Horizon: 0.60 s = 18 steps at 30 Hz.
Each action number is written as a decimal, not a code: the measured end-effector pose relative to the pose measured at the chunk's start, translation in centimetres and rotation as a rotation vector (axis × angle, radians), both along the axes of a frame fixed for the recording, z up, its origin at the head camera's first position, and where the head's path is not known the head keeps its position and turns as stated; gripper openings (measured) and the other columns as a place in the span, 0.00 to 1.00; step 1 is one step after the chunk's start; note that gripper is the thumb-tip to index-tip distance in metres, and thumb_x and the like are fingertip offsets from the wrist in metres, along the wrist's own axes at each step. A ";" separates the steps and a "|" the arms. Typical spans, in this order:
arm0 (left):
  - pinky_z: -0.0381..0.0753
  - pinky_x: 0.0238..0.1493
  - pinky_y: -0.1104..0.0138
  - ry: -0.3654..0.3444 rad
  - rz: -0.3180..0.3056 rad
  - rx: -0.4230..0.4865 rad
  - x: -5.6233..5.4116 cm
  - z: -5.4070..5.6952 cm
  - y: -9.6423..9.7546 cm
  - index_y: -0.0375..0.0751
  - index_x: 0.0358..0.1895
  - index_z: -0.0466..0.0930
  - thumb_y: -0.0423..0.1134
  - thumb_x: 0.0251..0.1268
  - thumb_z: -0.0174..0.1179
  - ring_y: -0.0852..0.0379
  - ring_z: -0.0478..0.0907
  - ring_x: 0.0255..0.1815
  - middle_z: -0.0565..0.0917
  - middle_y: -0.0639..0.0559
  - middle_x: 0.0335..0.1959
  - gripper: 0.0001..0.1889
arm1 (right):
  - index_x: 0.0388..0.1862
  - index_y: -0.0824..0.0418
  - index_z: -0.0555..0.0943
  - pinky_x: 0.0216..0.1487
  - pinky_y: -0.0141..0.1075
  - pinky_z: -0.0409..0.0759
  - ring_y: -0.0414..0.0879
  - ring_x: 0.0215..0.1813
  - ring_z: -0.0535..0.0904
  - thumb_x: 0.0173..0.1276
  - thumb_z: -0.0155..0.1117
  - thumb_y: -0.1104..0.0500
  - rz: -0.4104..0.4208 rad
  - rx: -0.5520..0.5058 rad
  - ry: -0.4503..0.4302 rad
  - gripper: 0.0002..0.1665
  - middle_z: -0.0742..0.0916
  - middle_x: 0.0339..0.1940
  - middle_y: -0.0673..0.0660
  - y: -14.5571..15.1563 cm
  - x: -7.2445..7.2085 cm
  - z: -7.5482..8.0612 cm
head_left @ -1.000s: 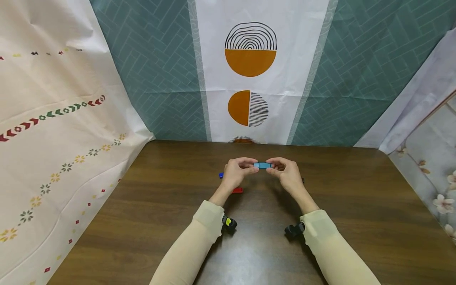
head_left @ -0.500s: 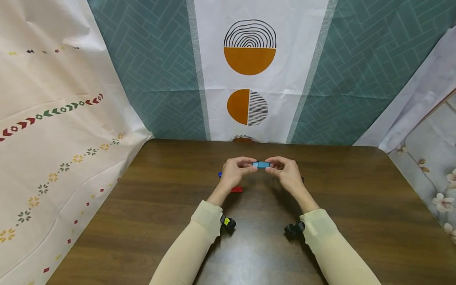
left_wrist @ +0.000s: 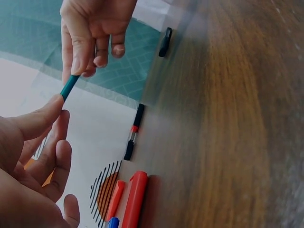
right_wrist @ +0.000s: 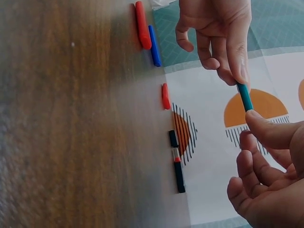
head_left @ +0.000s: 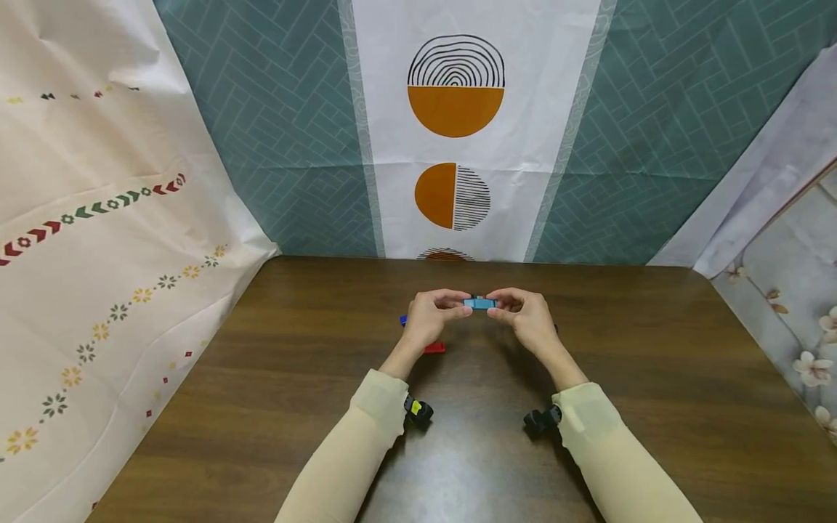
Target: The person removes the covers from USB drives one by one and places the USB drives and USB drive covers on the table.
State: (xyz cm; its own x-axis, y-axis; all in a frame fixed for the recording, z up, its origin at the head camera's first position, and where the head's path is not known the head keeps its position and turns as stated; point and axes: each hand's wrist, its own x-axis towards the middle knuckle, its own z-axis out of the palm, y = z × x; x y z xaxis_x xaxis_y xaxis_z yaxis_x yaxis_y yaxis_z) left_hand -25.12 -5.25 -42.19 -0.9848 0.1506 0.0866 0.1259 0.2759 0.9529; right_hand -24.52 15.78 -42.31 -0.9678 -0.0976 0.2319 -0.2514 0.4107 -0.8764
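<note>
Currently, the left hand (head_left: pixel 428 317) and right hand (head_left: pixel 526 319) pinch a slim blue-green piece (head_left: pixel 480 303), one at each end, thumb against fingers; neither is spread wide. That piece, used as reference below, is held above the wooden table (head_left: pixel 229 407).

Positions, from the person's side: thick red stick (left_wrist: pixel 135 199), left of the blue-green piece and nearer the person; blue stick (right_wrist: pixel 155 46), also left; small red piece (right_wrist: pixel 165 96), left, seen only from the wrists; black pen-like item with a red band (right_wrist: pixel 179 173), just beyond it on the tabletop; small black item (left_wrist: pixel 165 42), to its right, mostly hidden by the right wrist in the head view.

Progress: pick-up and two-handed grip done. No parting or bend of the blue-green piece can be made out. Judged left to do: whatever handling this grip serves, then release. The other items lie unheld; whether any has been handled, cannot tell. Estimate: mid-step, total extent unknown. Finer detail between the fingertips is hidden.
</note>
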 end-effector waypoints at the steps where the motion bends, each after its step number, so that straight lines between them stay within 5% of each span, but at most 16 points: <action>1: 0.84 0.49 0.60 -0.004 0.002 -0.001 0.0 0.0 0.0 0.45 0.48 0.92 0.41 0.63 0.75 0.56 0.86 0.41 0.92 0.52 0.38 0.11 | 0.49 0.68 0.88 0.36 0.31 0.74 0.52 0.39 0.76 0.67 0.75 0.66 0.002 0.001 -0.004 0.13 0.84 0.36 0.61 0.0 0.0 0.1; 11: 0.84 0.49 0.59 0.005 0.000 -0.016 0.1 0.2 -0.1 0.45 0.49 0.92 0.41 0.64 0.74 0.56 0.86 0.41 0.92 0.52 0.38 0.12 | 0.48 0.69 0.89 0.36 0.31 0.76 0.51 0.38 0.77 0.66 0.76 0.67 0.011 0.004 -0.006 0.12 0.85 0.35 0.60 0.4 -0.1 0.4; 18: 0.82 0.50 0.54 0.034 0.109 0.034 -0.5 0.5 -1.7 0.46 0.50 0.92 0.40 0.65 0.74 0.54 0.84 0.46 0.90 0.51 0.39 0.12 | 0.49 0.69 0.89 0.33 0.31 0.74 0.47 0.37 0.76 0.68 0.73 0.67 -0.069 -0.053 -0.010 0.11 0.84 0.35 0.58 2.0 -0.1 0.7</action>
State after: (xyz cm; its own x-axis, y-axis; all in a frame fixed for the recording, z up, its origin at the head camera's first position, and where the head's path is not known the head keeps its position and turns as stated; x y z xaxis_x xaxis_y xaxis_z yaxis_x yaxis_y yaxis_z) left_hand -25.64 -6.93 -41.65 -0.9915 0.0396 0.1239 0.1299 0.2571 0.9576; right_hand -24.58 17.79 -41.58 -0.9742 -0.0183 0.2249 -0.2149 0.3793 -0.9000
